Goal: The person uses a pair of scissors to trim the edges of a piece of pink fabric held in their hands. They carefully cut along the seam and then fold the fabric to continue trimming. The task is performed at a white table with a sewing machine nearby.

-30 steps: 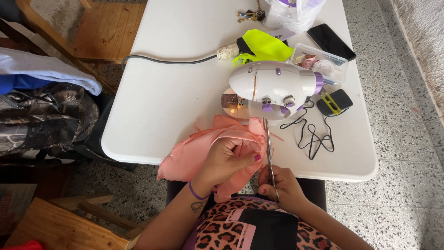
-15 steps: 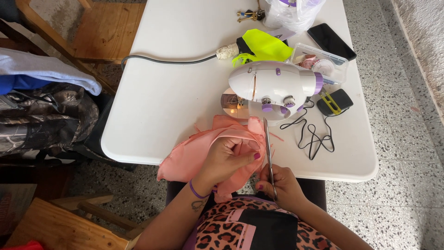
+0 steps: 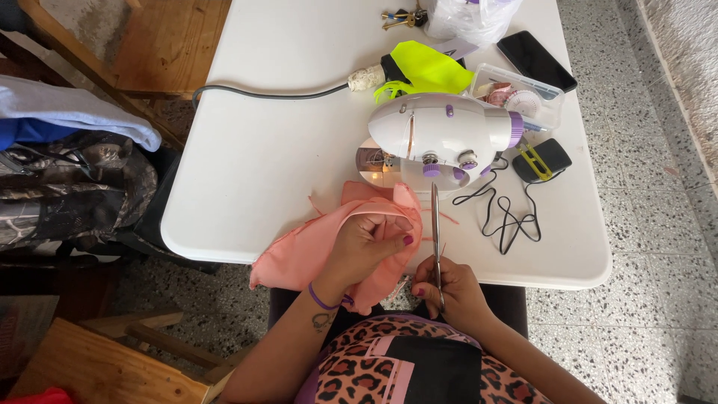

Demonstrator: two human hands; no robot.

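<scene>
My left hand [image 3: 366, 243] pinches a fold of salmon-pink fabric [image 3: 299, 251] that drapes over the near edge of the white table [image 3: 262, 164]. In my right hand [image 3: 452, 288] I grip long scissors [image 3: 435, 224], blades pointing away from me along the fabric's right edge. A small white and purple sewing machine [image 3: 441, 135] stands just beyond the fabric, its lamp lit at the needle end.
A black cord [image 3: 501, 217] and a black pedal [image 3: 542, 159] lie right of the machine. Behind are a neon-yellow cloth [image 3: 426, 67], a clear box [image 3: 523, 97], a phone [image 3: 535, 60], keys [image 3: 400, 15] and a plastic bag [image 3: 471, 15]. Clothes and bags [image 3: 67, 172] pile up at left.
The scissors have shifted slightly forward along the fabric edge, toward the machine. My left hand keeps its hold on the fabric.
</scene>
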